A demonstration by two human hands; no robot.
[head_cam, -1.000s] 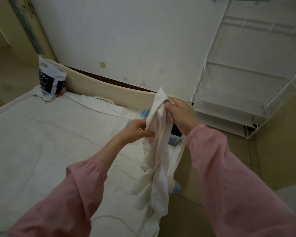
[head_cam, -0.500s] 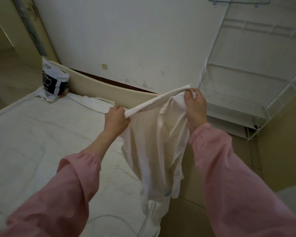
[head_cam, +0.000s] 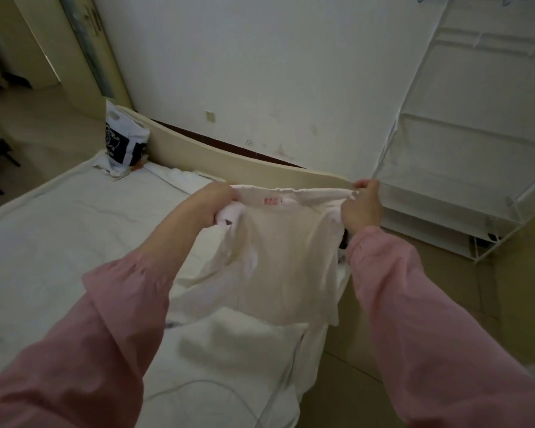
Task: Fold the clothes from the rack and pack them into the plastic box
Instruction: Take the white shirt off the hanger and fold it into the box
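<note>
A pale cream garment (head_cam: 278,267) with a small red label at its top hem hangs stretched between my hands over the right side of the bed. My left hand (head_cam: 215,205) grips the left end of the hem, and my right hand (head_cam: 360,206) pinches the right end. The cloth's lower part drapes onto the white sheet. The white wire clothes rack (head_cam: 464,168) stands by the wall at the right, its shelves bare. The plastic box is hidden behind the garment.
The bed (head_cam: 59,248) with a white sheet fills the left and centre, with a curved beige headboard (head_cam: 217,156) against the wall. A white and dark plastic bag (head_cam: 124,143) sits at the bed's far corner. Tiled floor (head_cam: 491,304) lies to the right.
My hands have moved apart, spreading the bunched garment into a wide, flat hang with its top hem taut. The cloth has come lower over the bed.
</note>
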